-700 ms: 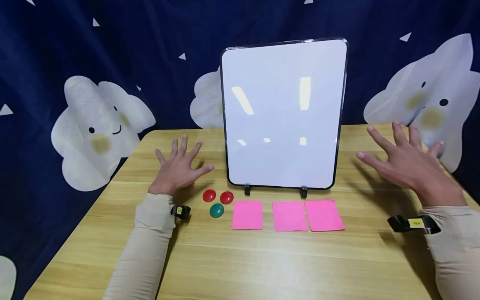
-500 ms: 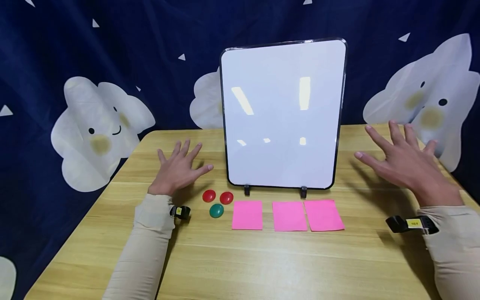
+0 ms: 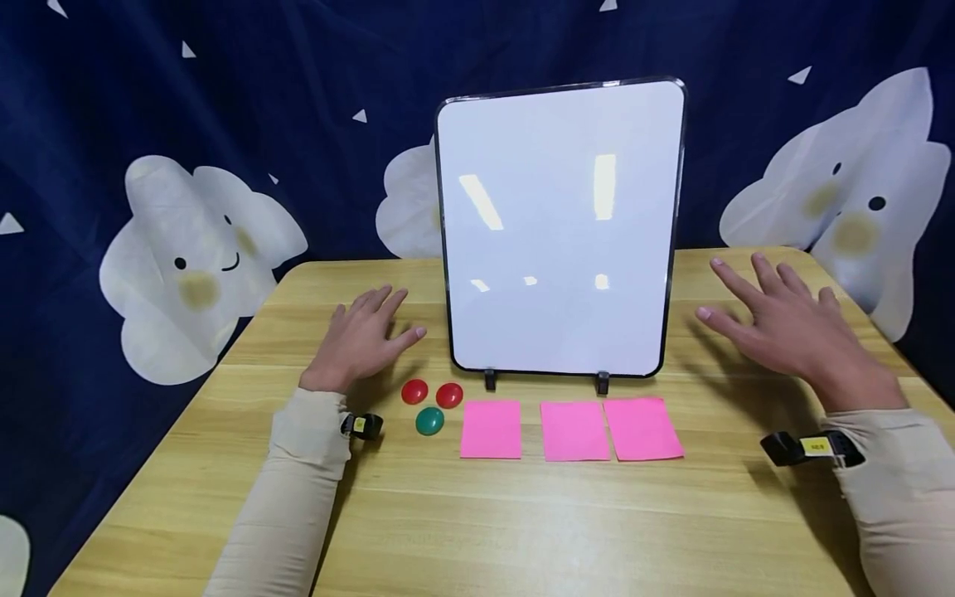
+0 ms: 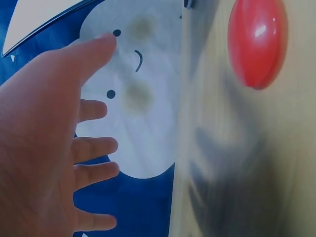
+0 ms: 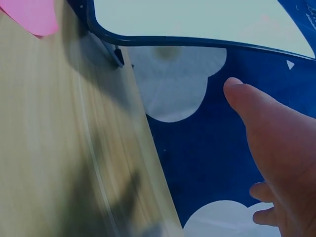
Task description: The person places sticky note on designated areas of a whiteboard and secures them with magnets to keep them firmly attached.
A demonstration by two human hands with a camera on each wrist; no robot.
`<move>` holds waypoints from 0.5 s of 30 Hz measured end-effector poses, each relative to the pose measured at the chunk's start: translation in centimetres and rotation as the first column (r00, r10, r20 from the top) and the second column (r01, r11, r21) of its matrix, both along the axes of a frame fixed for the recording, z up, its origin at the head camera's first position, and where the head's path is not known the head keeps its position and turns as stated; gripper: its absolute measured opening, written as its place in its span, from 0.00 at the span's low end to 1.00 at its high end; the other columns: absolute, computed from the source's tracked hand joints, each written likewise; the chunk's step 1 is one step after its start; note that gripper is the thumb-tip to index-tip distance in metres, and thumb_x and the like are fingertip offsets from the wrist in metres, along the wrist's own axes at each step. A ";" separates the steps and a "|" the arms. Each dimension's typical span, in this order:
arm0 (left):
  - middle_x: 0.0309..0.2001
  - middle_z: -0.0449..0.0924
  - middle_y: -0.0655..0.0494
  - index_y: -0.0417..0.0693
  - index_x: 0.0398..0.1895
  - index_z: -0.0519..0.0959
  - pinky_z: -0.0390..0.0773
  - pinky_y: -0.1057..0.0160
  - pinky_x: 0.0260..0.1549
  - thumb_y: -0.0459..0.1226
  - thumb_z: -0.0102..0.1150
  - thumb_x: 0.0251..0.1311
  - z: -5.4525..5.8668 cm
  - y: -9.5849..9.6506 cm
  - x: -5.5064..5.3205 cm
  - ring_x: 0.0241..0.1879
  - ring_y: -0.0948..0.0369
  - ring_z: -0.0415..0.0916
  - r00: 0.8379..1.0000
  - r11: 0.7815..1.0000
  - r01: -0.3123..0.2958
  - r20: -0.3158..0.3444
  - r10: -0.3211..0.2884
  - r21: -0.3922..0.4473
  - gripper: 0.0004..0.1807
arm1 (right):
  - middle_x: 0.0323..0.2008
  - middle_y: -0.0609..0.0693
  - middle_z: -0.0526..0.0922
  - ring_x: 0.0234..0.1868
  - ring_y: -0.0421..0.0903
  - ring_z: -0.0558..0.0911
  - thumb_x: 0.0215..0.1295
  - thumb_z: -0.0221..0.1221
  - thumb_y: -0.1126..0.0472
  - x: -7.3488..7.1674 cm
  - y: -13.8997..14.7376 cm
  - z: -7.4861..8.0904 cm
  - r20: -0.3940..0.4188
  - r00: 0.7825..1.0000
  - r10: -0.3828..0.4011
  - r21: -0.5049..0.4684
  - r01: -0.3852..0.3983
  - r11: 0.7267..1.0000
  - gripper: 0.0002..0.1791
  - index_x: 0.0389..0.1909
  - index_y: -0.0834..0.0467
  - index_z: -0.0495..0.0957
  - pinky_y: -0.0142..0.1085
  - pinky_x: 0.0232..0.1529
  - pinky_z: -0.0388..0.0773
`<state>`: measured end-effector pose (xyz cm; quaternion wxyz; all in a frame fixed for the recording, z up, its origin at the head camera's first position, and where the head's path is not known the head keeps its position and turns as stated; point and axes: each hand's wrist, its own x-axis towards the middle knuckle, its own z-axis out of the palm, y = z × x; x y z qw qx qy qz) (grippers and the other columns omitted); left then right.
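I judge this pre-grasp, left hand (image 3: pixel 354 344) and right hand (image 3: pixel 794 336) spread, empty; the 2 red discs (image 3: pixel 449 395) at left would need pinching.

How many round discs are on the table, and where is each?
3: a red disc, nearest the left hand; a second red disc, just right of it; a green disc, on the near side of both. Any behind the whiteboard would be hidden.
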<state>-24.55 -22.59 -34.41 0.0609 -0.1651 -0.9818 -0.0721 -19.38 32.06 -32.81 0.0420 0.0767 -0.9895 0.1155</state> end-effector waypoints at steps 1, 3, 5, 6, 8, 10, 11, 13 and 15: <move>0.75 0.59 0.42 0.49 0.76 0.62 0.55 0.31 0.64 0.68 0.46 0.66 -0.1 0.1 0.0 0.73 0.43 0.56 1.000 1.000 0.013 -0.007 -0.013 0.010 0.45 | 0.76 0.71 0.39 0.74 0.75 0.40 0.72 0.44 0.30 0.0 -0.1 0.0 0.004 1.000 0.003 0.000 -0.003 1.000 0.43 0.81 0.39 0.40 0.80 0.55 0.38; 0.73 0.62 0.41 0.47 0.75 0.64 0.59 0.36 0.64 0.64 0.47 0.69 -0.1 0.2 0.0 0.71 0.43 0.59 0.999 0.999 0.039 -0.018 -0.039 0.026 0.41 | 0.75 0.73 0.43 0.72 0.77 0.46 0.72 0.44 0.30 0.0 -0.2 0.1 0.002 1.000 0.015 0.003 -0.015 1.000 0.43 0.81 0.40 0.41 0.79 0.56 0.44; 0.71 0.66 0.41 0.47 0.74 0.66 0.63 0.39 0.64 0.61 0.48 0.70 -0.1 0.5 0.0 0.69 0.43 0.63 0.998 0.997 0.065 -0.029 -0.063 0.042 0.38 | 0.75 0.72 0.47 0.69 0.79 0.52 0.72 0.45 0.31 0.0 -0.5 0.2 -0.009 1.000 0.019 -0.007 -0.019 1.000 0.43 0.81 0.40 0.40 0.77 0.54 0.50; 0.69 0.68 0.41 0.47 0.73 0.67 0.65 0.41 0.63 0.60 0.49 0.71 -0.2 0.6 0.1 0.68 0.44 0.65 0.997 0.996 0.075 -0.034 -0.073 0.046 0.37 | 0.75 0.72 0.49 0.69 0.78 0.55 0.73 0.45 0.32 0.0 -0.6 0.3 -0.013 1.000 0.021 -0.015 -0.022 1.000 0.43 0.81 0.39 0.39 0.76 0.54 0.53; 0.66 0.72 0.42 0.47 0.71 0.70 0.69 0.43 0.61 0.58 0.49 0.71 -0.2 1.0 0.2 0.65 0.45 0.69 0.995 0.994 0.094 -0.043 -0.092 0.050 0.34 | 0.74 0.71 0.54 0.67 0.78 0.60 0.73 0.45 0.32 0.1 -0.9 0.5 -0.002 1.000 0.024 -0.044 -0.024 0.999 0.44 0.81 0.39 0.36 0.75 0.51 0.58; 0.63 0.75 0.43 0.47 0.69 0.73 0.72 0.44 0.58 0.58 0.50 0.71 -0.3 1.3 0.2 0.62 0.46 0.73 0.993 0.993 0.112 -0.051 -0.110 0.047 0.32 | 0.72 0.70 0.60 0.65 0.76 0.65 0.73 0.44 0.32 0.1 -1.4 0.7 0.020 0.999 0.025 -0.095 -0.023 0.995 0.44 0.80 0.39 0.33 0.73 0.51 0.61; 0.62 0.77 0.44 0.48 0.67 0.74 0.73 0.44 0.57 0.57 0.50 0.71 -0.4 1.5 0.2 0.61 0.47 0.74 0.992 0.992 0.121 -0.053 -0.118 0.044 0.31 | 0.70 0.71 0.63 0.64 0.74 0.67 0.73 0.44 0.32 0.1 -1.6 0.8 0.034 0.999 0.029 -0.121 -0.025 0.992 0.45 0.81 0.40 0.33 0.72 0.51 0.62; 0.60 0.79 0.45 0.47 0.64 0.77 0.75 0.46 0.55 0.56 0.51 0.71 -0.6 1.8 0.3 0.60 0.48 0.76 0.989 0.989 0.139 -0.054 -0.137 0.040 0.29 | 0.66 0.71 0.69 0.61 0.73 0.71 0.74 0.44 0.33 0.1 -2.0 0.9 0.061 0.998 0.033 -0.180 -0.022 0.983 0.45 0.81 0.45 0.36 0.69 0.52 0.64; 0.57 0.81 0.48 0.47 0.60 0.80 0.77 0.47 0.53 0.55 0.52 0.71 -0.7 2.2 0.3 0.57 0.50 0.78 0.988 0.987 0.152 -0.040 -0.150 0.046 0.26 | 0.61 0.70 0.74 0.57 0.71 0.76 0.74 0.45 0.33 0.2 -2.3 0.9 0.062 0.997 0.038 -0.226 -0.023 0.974 0.44 0.81 0.51 0.45 0.66 0.52 0.67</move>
